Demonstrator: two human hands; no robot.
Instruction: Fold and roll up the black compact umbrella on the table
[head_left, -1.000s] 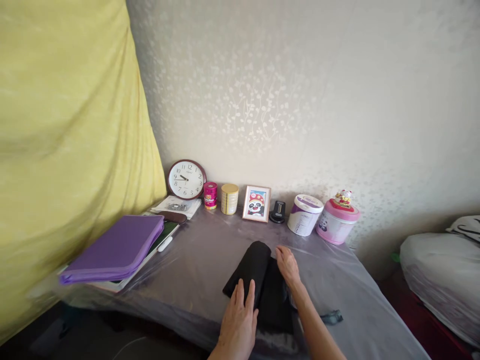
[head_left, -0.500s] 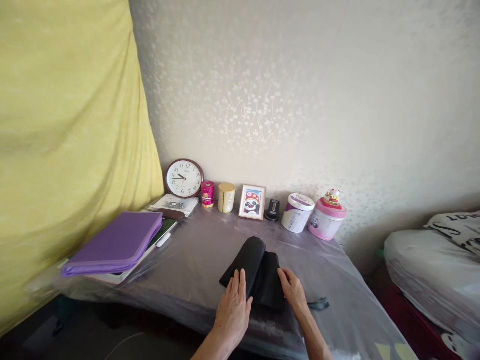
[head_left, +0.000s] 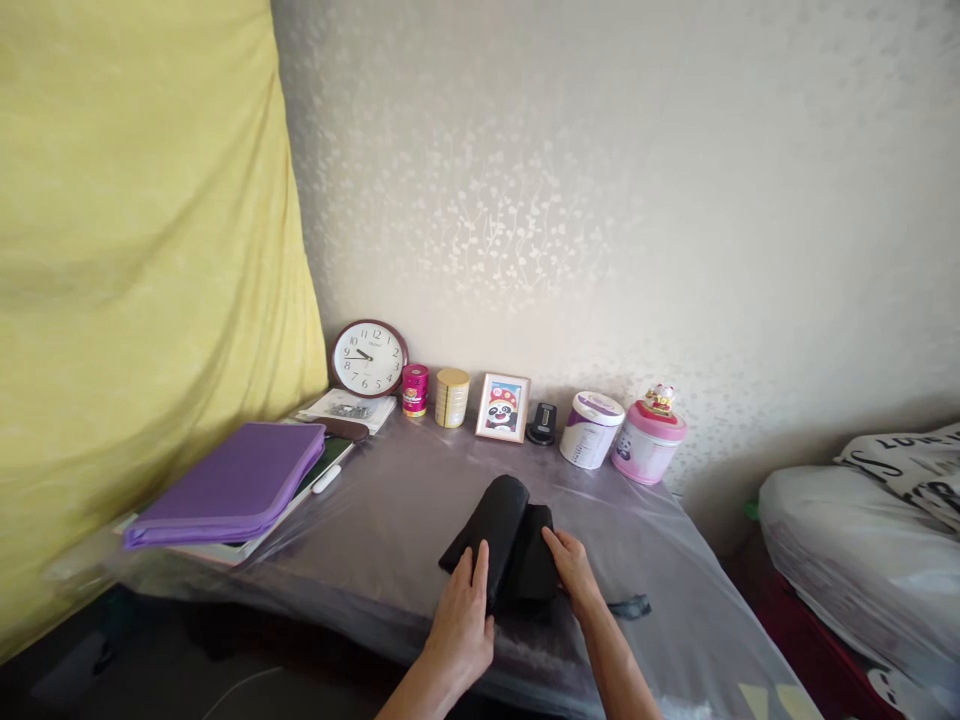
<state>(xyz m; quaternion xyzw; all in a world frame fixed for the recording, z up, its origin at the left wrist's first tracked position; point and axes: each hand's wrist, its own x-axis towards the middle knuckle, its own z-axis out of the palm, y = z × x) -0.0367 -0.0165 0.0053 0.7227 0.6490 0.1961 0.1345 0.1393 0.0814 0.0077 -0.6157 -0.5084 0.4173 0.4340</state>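
A folded black cloth item (head_left: 496, 520) lies on the plastic-covered table, with a rounded, rolled part on the left and a flatter flap on the right. My left hand (head_left: 461, 605) holds the near end of the rolled part, its fingers along the top and its thumb at the lower edge. At the flap's right edge, my right hand (head_left: 574, 568) pinches the cloth between thumb and fingers. A short dark strap (head_left: 630, 607) sticks out beside my right wrist. Whether it belongs to the black item I cannot tell.
Along the wall stand a clock (head_left: 370, 358), a pink tin (head_left: 415, 391), a yellow tin (head_left: 452, 398), a panda picture frame (head_left: 502, 408), a small black device (head_left: 542, 425), a white-purple tub (head_left: 592, 431) and a pink tub (head_left: 648, 444). A purple folder (head_left: 229, 480) lies left.
My left fingers have moved from lying flat to gripping the rolled part. My right hand has shifted slightly left and up with the flap's edge. The view has shifted slightly.
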